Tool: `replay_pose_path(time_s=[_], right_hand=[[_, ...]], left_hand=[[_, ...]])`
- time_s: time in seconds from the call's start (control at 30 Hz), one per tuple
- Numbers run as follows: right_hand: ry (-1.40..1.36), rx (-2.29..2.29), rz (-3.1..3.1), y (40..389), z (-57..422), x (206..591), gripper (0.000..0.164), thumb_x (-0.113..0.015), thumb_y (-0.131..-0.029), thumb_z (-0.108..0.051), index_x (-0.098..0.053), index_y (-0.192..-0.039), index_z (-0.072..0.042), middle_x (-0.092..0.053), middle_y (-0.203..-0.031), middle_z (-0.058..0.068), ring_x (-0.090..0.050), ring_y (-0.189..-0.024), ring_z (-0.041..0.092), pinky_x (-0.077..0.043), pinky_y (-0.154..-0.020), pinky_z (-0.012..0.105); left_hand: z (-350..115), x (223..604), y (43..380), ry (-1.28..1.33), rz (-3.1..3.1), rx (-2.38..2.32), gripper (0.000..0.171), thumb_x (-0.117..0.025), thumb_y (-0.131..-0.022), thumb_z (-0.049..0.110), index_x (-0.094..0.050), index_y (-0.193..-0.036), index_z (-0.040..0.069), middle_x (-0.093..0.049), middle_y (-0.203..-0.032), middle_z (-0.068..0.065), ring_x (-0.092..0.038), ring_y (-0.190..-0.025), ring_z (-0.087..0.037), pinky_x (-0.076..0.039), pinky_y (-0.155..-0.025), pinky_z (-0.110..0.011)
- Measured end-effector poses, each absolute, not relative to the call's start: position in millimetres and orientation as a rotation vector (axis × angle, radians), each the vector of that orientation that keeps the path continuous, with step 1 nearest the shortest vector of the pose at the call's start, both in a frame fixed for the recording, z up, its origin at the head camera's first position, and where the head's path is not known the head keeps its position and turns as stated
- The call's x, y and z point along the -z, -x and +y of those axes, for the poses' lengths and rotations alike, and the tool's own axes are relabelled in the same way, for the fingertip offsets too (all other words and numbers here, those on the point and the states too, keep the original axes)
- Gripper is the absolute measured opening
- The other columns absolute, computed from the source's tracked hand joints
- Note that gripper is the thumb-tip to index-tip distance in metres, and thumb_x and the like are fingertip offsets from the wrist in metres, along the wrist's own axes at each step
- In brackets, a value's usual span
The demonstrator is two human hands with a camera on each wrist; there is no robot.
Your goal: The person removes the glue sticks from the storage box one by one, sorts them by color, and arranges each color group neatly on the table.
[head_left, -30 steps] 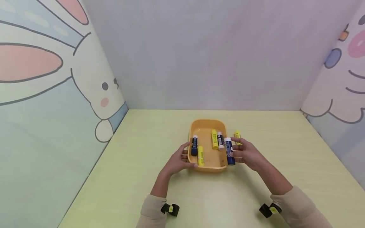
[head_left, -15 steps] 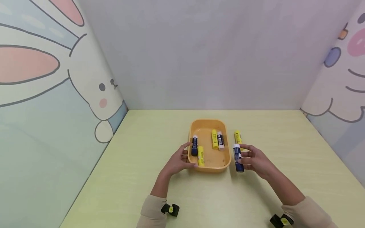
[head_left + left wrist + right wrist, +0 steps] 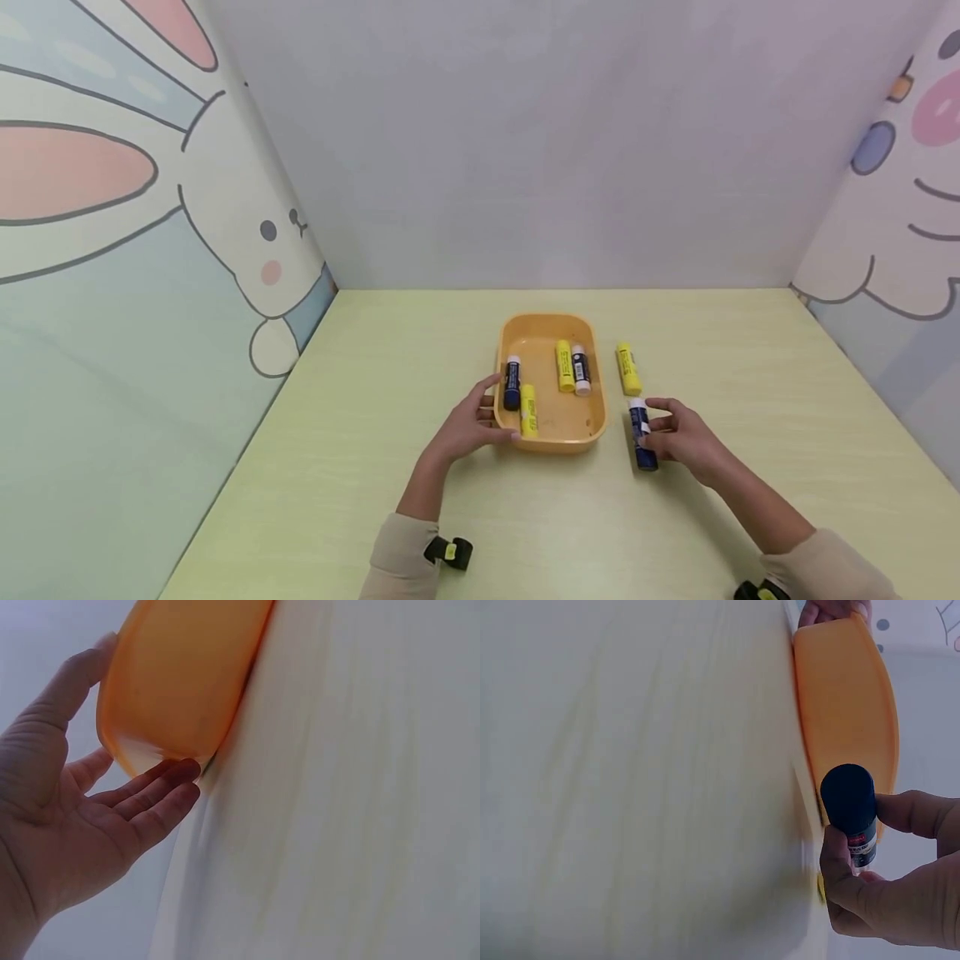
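Observation:
My right hand (image 3: 686, 442) pinches a dark blue glue stick (image 3: 642, 437) with a white end, just right of the orange tray (image 3: 551, 445). In the right wrist view this glue stick (image 3: 847, 799) sits between thumb and fingers, dark end toward the camera. At the tray's front left corner, my left hand (image 3: 467, 427) holds the rim and side; the left wrist view shows its fingers against the tray's outer wall (image 3: 180, 682). Inside the tray lie a dark blue glue stick (image 3: 512, 383), a yellow one (image 3: 528, 410), another yellow one (image 3: 565, 367) and a navy-and-white one (image 3: 581, 371).
A yellow glue stick (image 3: 628, 369) lies on the pale table (image 3: 420, 350), right of the tray and behind my right hand. A grey back wall (image 3: 540, 167) and side walls with cartoon drawings enclose the table.
My right hand has carried the dark blue glue stick from over the tray's right rim to the right and nearer to me, uncovering the yellow glue stick. The left hand and tray stay put.

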State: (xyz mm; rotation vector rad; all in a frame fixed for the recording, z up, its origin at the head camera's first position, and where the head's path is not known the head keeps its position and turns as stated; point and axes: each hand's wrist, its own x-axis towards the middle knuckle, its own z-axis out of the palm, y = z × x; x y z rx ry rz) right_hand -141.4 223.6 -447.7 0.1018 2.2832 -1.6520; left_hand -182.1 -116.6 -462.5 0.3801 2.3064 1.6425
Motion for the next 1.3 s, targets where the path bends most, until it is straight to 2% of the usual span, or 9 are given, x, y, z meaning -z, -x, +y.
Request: replay_pose_path(time_s=[0.5,0.93,1.3], right_hand=[[-0.087,1.44,2.476,142.8,222.4,452.6,0.062,-0.064,-0.083,-0.001,-0.03,-0.133,0.011,-0.05,-0.102,0.021,-0.052,-0.085,0.025,-0.048,-0.067,0.034],[-0.093,1.296,2.535,144.1,223.2,450.0,0.061,-0.064,-0.086,-0.009,-0.03,-0.134,0.009,-0.05,-0.107,0.025,-0.054,-0.091,0.03,-0.05,-0.069,0.037],[-0.087,1.344,2.531,150.4,227.2,432.3,0.062,-0.06,-0.089,-0.009,-0.025,-0.137,0.01,-0.049,-0.106,0.023,-0.056,-0.086,0.025,-0.052,-0.07,0.038]], left_hand=[[-118.5,463.4,182.6,-0.362,2.314,-1.64,0.095,-0.083,-0.07,0.021,-0.028,-0.146,0.021,-0.051,-0.12,-0.015,-0.056,-0.102,-0.026,-0.047,-0.082,-0.042],[-118.1,465.5,184.3,-0.351,2.317,-1.633,0.094,-0.083,-0.07,0.021,-0.029,-0.146,0.024,-0.051,-0.121,-0.015,-0.056,-0.103,-0.026,-0.047,-0.083,-0.042],[-116.7,465.1,184.1,-0.355,2.318,-1.631,0.094,-0.083,-0.07,0.022,-0.028,-0.146,0.023,-0.052,-0.12,-0.014,-0.056,-0.102,-0.025,-0.047,-0.084,-0.041]])
